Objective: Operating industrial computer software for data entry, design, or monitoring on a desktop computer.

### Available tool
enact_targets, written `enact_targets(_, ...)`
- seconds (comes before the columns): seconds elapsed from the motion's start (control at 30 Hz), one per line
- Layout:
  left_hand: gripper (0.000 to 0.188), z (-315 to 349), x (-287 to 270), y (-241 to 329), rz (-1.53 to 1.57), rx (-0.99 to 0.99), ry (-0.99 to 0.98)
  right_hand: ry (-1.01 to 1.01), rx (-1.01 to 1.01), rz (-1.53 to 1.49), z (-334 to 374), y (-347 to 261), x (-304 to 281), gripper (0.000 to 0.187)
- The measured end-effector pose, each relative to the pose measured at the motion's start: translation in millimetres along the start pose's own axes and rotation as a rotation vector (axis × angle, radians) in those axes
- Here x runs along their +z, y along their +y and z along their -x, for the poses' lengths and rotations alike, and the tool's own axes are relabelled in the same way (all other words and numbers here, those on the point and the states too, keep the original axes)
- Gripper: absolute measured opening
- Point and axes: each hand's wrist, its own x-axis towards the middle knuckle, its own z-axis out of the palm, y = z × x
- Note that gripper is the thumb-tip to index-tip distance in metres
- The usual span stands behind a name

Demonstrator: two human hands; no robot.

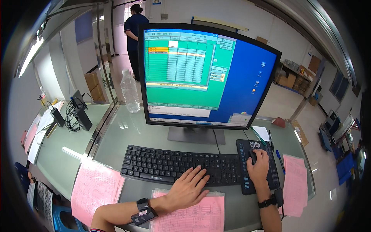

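My left hand (188, 188) lies with fingers spread over the right part of a black keyboard (154, 162), its fingertips on the keys. On a dark mouse pad (247, 186), my right hand (259, 165) is wrapped over a black computer mouse (253, 155), which is mostly hidden under the fingers. Behind the keyboard stands a monitor (247, 85) on a dark base; a window with a green background and a table of rows fills much of its blue screen. Pink printed sheets (193, 216) lie under my left wrist.
More pink sheets lie at the left (94, 181) and right (295, 185) of the glass-topped desk (116, 135). A clear plastic bottle (130, 92) stands left of the monitor. Pens (280, 161) rest beside the mouse pad. Black adapters with cables (82, 118) sit farther left. A person (135, 38) stands beyond.
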Motion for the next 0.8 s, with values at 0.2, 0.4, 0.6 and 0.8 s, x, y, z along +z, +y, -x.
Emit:
enact_targets(0.2, 0.053, 0.0, 1.2, 0.9, 0.011, -0.003, 0.010, -0.012, -0.036, -0.051, -0.2, 0.0, -1.4, 0.037)
enact_targets(0.4, 0.054, 0.6, 1.5, 0.2, -0.001, -0.004, 0.012, -0.004, -0.057, -0.058, -1.3, 2.0, 1.9, 0.037)
enact_targets(0.6, 0.053, -0.1, 1.9, 1.6, 0.011, 0.004, 0.034, -0.003, -0.043, -0.044, 0.2, 0.9, -0.1, 0.036)
enact_targets(0.8, 0.053, 0.3, 2.2, 1.4, 0.018, 0.004, 0.024, -0.008, -0.049, -0.044, -0.3, 2.1, -0.6, 0.036)
